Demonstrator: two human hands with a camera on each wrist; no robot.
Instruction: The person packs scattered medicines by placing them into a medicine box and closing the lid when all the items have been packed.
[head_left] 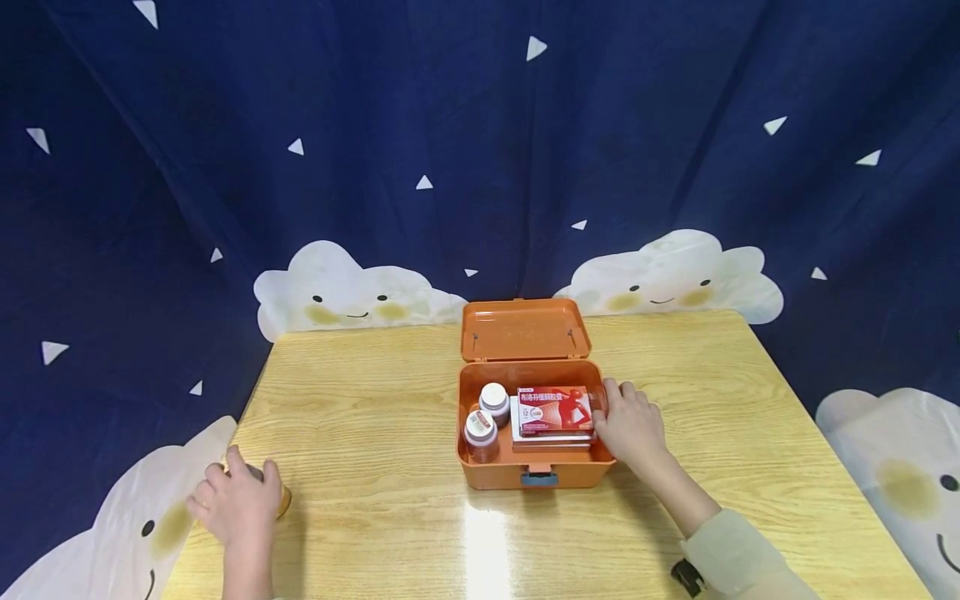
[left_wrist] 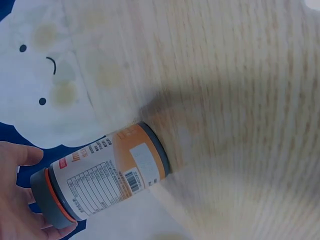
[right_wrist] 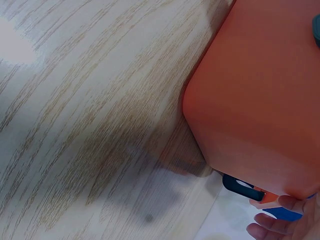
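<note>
In the left wrist view, my left hand (head_left: pixel 242 500) grips a cylindrical supplement bottle (left_wrist: pixel 107 172) by its dark grey lid, thumb on one side and fingers on the other. The bottle has a white and orange label with a table and a barcode; in the head view the hand mostly hides it. My right hand (head_left: pixel 632 422) holds the right rim of an orange plastic medicine case (head_left: pixel 491 475), thumb at the inner side. Inside the case are two white-capped bottles (head_left: pixel 481 427) on the left and a red medicine box (head_left: pixel 555 410) lying on white boxes (head_left: pixel 551 443).
The case's lid (head_left: pixel 523 331) is swung back flat behind it, and a blue-grey latch (head_left: pixel 539 479) sits on its front. Wooden table (head_left: pixel 367 417) lies all around. A navy curtain (head_left: pixel 480 150) with white clouds hangs at the back and sides.
</note>
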